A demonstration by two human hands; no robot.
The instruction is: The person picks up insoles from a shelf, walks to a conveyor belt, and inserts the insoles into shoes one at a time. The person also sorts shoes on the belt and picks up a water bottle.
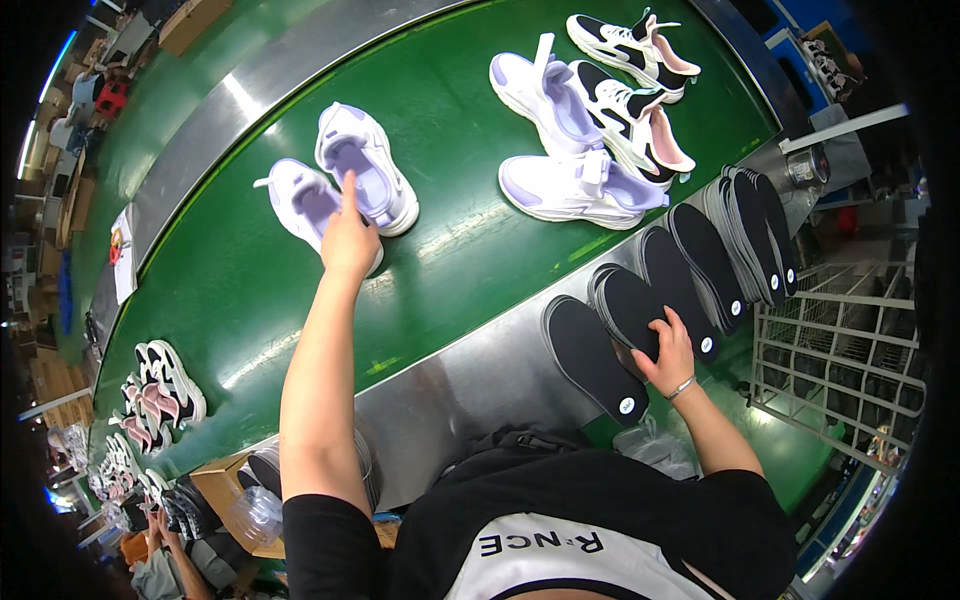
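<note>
A pair of white-and-lilac sneakers stands on the green belt, made up of a left sneaker (299, 198) and a right sneaker (390, 170). Over their heel ends is my left hand (350, 240), its index finger stretched out toward the right sneaker's opening. The other fingers are curled down and partly hidden; no grip on either sneaker can be made out. My right hand (668, 358) lies on a stack of black insoles (630, 305), fingers spread over the top one. Beside it rests another insole stack (588, 350) with a round white sticker.
More insole stacks (690, 245) line the steel ledge (440, 400) to the right. Another white-and-lilac pair (560, 185) and black-and-white sneakers (630, 110) stand farther back. A wire rack (840, 350) is at right. Pink-and-black shoes (165, 385) sit at left, with another person's hands (165, 530) below.
</note>
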